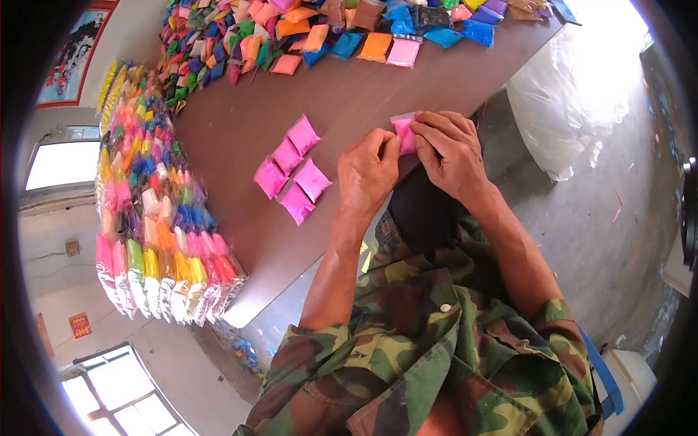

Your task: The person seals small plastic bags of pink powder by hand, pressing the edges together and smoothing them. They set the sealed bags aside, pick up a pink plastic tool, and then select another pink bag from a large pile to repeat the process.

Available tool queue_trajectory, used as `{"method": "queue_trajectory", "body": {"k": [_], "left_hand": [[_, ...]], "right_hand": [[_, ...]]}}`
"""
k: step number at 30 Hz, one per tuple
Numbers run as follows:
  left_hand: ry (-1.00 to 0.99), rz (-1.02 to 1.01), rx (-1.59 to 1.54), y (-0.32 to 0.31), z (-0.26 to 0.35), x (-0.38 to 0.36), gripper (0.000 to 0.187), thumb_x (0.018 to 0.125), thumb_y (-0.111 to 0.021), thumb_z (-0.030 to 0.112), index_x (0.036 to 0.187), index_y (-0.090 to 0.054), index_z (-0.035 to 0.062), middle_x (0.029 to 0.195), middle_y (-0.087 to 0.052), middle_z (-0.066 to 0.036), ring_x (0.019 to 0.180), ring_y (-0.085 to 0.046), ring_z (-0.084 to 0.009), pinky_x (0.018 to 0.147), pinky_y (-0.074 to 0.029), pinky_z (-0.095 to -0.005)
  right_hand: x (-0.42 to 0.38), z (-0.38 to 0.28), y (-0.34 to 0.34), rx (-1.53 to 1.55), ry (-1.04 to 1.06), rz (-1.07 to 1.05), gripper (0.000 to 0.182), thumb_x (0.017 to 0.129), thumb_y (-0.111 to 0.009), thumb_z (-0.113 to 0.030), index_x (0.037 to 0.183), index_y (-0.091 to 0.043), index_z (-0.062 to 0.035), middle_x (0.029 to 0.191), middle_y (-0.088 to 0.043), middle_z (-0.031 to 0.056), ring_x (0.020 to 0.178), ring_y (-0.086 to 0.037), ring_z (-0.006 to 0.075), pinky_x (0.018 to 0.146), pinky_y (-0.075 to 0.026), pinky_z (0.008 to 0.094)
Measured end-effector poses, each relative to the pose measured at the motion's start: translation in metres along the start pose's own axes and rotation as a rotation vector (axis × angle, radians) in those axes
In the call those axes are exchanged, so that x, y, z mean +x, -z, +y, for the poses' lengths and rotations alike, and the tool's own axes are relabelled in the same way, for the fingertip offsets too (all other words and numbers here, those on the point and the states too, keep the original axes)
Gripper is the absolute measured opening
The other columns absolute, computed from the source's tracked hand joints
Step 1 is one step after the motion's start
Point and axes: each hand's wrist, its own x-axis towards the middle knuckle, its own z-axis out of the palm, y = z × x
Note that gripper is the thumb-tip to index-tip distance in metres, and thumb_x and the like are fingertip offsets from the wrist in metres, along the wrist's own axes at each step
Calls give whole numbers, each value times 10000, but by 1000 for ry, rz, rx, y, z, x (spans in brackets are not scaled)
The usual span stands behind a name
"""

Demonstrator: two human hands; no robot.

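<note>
A small clear packet with pink filling [407,135] is held up between both hands near the front edge of the table. My left hand [369,168] pinches its left side with thumb and forefinger. On the other side, the curled fingers of my right hand [452,151] grip the packet's upper right part and cover some of it. To the left of my left hand, several matching pink packets [294,167] lie on the brown tabletop [225,138] in two slanting rows.
A heap of small packets in many colours [291,29] covers the table's far side. Tall bundles of bagged packets [163,240] line its left end. A large clear plastic bag [556,109] stands on the floor at right, and a blue chair part [603,370] shows behind me.
</note>
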Motion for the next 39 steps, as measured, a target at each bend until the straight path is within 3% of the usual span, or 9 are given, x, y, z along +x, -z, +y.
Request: {"method": "queue_trajectory", "body": {"k": [4, 13, 16, 19, 25, 31, 34, 37, 39], "left_hand": [[-8, 2, 215, 1, -17, 18, 132, 979, -733, 156, 941, -701, 35, 861, -733, -175, 796, -705, -420, 714, -544, -488], [-93, -10, 124, 3, 1, 7, 149, 985, -709, 175, 917, -692, 43, 858, -717, -158, 802, -710, -398, 714, -547, -483], [-167, 63, 225, -6, -18, 20, 136, 966, -757, 159, 944, -735, 27, 766, -706, -174, 664, -679, -353, 639, -521, -444], [-126, 23, 224, -4, -23, 32, 135, 968, -752, 164, 945, -736, 32, 770, -711, -178, 672, -690, -365, 635, -522, -453], [-96, -72, 79, 9, 6, 13, 154, 990, -695, 169, 899, -687, 45, 848, -721, -173, 821, -716, -407, 703, -543, -497], [-56, 7, 215, -4, -20, 33, 129, 964, -749, 141, 932, -731, 17, 781, -729, -167, 684, -711, -312, 646, -529, -416], [-114, -24, 117, 5, -12, 25, 152, 981, -711, 163, 906, -688, 33, 845, -725, -185, 800, -712, -411, 703, -539, -503], [48, -66, -50, 7, 5, 7, 174, 986, -716, 185, 907, -691, 32, 816, -722, -188, 778, -706, -419, 699, -533, -514], [0, -40, 27, 1, -1, 7, 174, 985, -720, 188, 907, -698, 34, 798, -717, -184, 758, -704, -415, 685, -531, -508]], "right_hand": [[-1, -4, -1, -41, -18, 4, 191, 875, -791, -93, 1064, -797, -72, 1145, -762, 65, 1094, -700, 296, 955, -522, 421], [-1, -3, -4, 0, -42, 38, 153, 870, -790, -92, 1021, -804, -73, 1124, -761, 57, 1083, -702, 284, 944, -516, 407], [2, -5, -2, -18, -34, 16, 158, 863, -793, -86, 1020, -806, -73, 1121, -762, 55, 1077, -705, 281, 946, -516, 405], [1, -6, -2, -22, -50, 19, 158, 858, -797, -86, 1015, -807, -73, 1120, -763, 56, 1074, -706, 282, 946, -516, 407], [0, -5, -5, -4, -56, 69, 162, 844, -805, -79, 1006, -805, -72, 1106, -762, 53, 1057, -711, 281, 931, -521, 404], [0, -4, -6, -7, -38, 64, 165, 838, -806, -75, 1003, -800, -69, 1093, -761, 55, 1045, -712, 286, 922, -523, 405], [0, -4, -5, -5, -43, 71, 162, 837, -807, -75, 998, -798, -69, 1092, -761, 54, 1045, -712, 284, 921, -521, 404], [0, -5, -6, -3, -51, 80, 163, 836, -809, -80, 998, -799, -76, 1092, -762, 49, 1042, -713, 280, 919, -520, 402], [-1, -4, -8, -16, -46, 85, 164, 835, -810, -84, 998, -799, -81, 1091, -760, 46, 1045, -711, 278, 919, -518, 400]]}}
